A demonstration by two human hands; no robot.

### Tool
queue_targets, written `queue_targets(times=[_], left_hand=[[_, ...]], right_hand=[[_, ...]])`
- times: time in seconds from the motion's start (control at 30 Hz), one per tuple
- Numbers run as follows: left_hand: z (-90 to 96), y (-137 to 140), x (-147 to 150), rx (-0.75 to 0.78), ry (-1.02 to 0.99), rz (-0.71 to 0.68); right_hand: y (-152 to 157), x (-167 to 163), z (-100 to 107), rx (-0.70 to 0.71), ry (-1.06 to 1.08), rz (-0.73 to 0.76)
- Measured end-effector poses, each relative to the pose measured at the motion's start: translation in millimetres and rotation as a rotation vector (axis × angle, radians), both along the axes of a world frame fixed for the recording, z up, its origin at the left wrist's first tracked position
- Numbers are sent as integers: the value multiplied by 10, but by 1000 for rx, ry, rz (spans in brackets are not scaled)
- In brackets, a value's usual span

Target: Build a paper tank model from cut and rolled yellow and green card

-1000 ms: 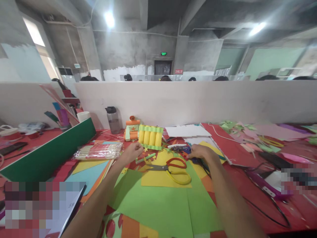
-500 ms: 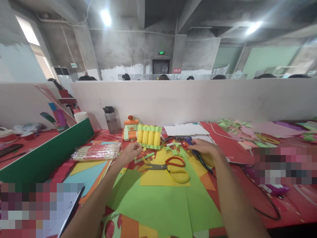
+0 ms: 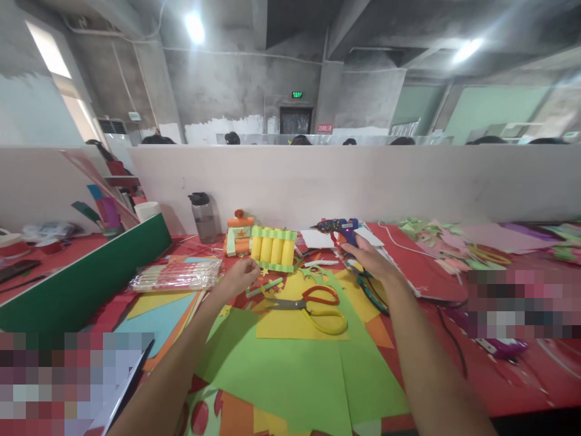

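Observation:
My right hand (image 3: pixel 370 259) is wrapped around the handle of a blue hot glue gun (image 3: pixel 333 226), lifted off the table with its nozzle toward the left. Beside the yellow paper rolls (image 3: pixel 273 248) with green strips, my left hand (image 3: pixel 240 278) is closed in a pinch; what sits between its fingertips, if anything, is too small to make out. Scissors (image 3: pixel 302 304) with one red and one yellow handle lie on a yellow sheet (image 3: pixel 281 330). Under my right hand rest teal-handled pliers (image 3: pixel 374 297).
Green paper (image 3: pixel 281 375) covers the front. An orange paper piece (image 3: pixel 238 233) and a water bottle (image 3: pixel 204 218) stand at the back. Wrapped sticks (image 3: pixel 177 277) lie left by a green divider (image 3: pixel 91 272). A black cable (image 3: pixel 454 342) trails right; paper scraps (image 3: pixel 318 274) lie centrally.
My right hand has picked up the glue gun from the table and raised it into view. My left hand has stayed in nearly the same place.

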State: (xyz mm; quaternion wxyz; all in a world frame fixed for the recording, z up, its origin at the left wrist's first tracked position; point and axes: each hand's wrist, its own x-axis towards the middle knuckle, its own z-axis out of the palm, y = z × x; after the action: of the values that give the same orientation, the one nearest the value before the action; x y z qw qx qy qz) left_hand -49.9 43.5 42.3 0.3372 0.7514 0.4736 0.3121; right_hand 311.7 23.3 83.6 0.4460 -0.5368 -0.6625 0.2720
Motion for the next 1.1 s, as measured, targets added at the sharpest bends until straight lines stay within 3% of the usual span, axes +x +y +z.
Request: queue_targets(times=[0.23,0.4,0.57,1.1], left_hand=[[-2,19,13,5,-14,-12],[-24,38,10,2,-26,-13],[-21,24,5,12,-29,-13],[9,5,10,8,-13,-16]], right_hand=[[-65,-134,6,23,353,187],[-42,-166,44,90,208,70],[1,-186,42,67,204,-8],[48,-179,-49,-3,207,4]])
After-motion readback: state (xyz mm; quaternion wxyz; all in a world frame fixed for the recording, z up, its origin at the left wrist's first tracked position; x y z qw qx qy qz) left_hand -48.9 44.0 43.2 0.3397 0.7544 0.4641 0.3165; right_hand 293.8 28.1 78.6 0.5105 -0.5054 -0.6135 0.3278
